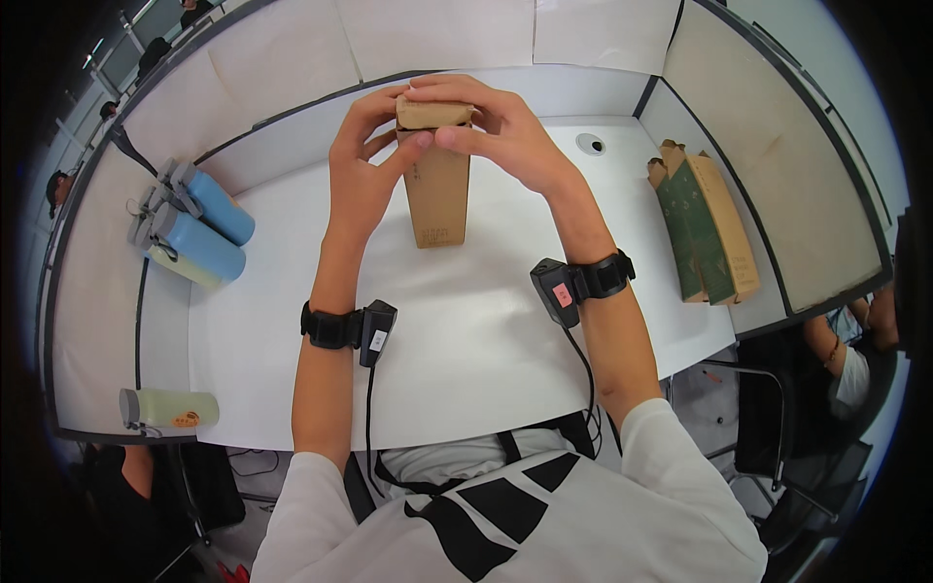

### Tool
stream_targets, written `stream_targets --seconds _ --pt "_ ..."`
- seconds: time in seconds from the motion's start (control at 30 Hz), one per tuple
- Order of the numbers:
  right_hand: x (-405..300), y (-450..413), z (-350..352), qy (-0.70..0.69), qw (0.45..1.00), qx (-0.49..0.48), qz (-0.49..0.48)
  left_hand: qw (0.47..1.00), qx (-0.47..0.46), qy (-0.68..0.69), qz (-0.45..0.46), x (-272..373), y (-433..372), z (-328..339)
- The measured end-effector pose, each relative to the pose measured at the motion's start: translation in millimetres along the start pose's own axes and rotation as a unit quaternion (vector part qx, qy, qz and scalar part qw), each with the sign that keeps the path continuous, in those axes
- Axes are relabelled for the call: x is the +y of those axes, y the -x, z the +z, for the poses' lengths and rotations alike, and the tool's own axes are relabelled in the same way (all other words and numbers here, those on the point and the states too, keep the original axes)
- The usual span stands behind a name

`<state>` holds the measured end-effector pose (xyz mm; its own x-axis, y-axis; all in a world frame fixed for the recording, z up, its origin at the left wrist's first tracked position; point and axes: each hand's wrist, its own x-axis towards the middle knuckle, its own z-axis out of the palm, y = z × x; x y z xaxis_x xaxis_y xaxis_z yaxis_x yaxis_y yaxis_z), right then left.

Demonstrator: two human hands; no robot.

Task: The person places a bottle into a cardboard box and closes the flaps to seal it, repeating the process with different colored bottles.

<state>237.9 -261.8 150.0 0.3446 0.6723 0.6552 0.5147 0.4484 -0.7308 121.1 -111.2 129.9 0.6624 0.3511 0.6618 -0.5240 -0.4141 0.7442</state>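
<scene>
A tall brown cardboard box (439, 193) with printed writing stands upright on the white table in front of me. Its top flap (434, 114) is folded over, though a dark gap shows beneath its front edge. My left hand (368, 146) grips the upper left of the box, thumb on the front face just under the flap. From the other side, my right hand (496, 120) reaches over the flap with its thumb pressed near the gap. Fingers of both hands behind the box are partly hidden. Each wrist wears a black strap with a cabled device.
Several blue and pale green bottles (200, 240) lie grouped at the left. One green bottle (175, 408) lies near the front left corner. Green and brown cartons (696, 226) lie at the right, by the partition. A round cable grommet (590, 145) is set in the white table (466, 350).
</scene>
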Motion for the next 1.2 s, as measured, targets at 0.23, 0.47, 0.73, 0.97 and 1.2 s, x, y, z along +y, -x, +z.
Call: stream_targets --seconds 0.23,0.47,0.73,0.97,1.2 --pt "6 -1 7 -0.016 0.999 0.012 0.03 0.999 -0.015 -0.043 0.008 2 3 -3" --pt "1 -2 1 0.038 0.998 -0.023 0.036 0.992 0.061 -0.05 0.098 -20 8 9" --pt "-7 -11 9 -0.007 0.997 0.009 0.074 0.987 0.075 0.138 -0.023 -3 7 14" --pt "5 14 32 -0.092 0.977 0.142 0.13 1.0 -0.005 0.013 0.007 -28 42 18" --pt "-1 39 34 -0.164 0.972 0.075 0.152 0.991 0.001 -0.125 -0.053 10 65 -37"
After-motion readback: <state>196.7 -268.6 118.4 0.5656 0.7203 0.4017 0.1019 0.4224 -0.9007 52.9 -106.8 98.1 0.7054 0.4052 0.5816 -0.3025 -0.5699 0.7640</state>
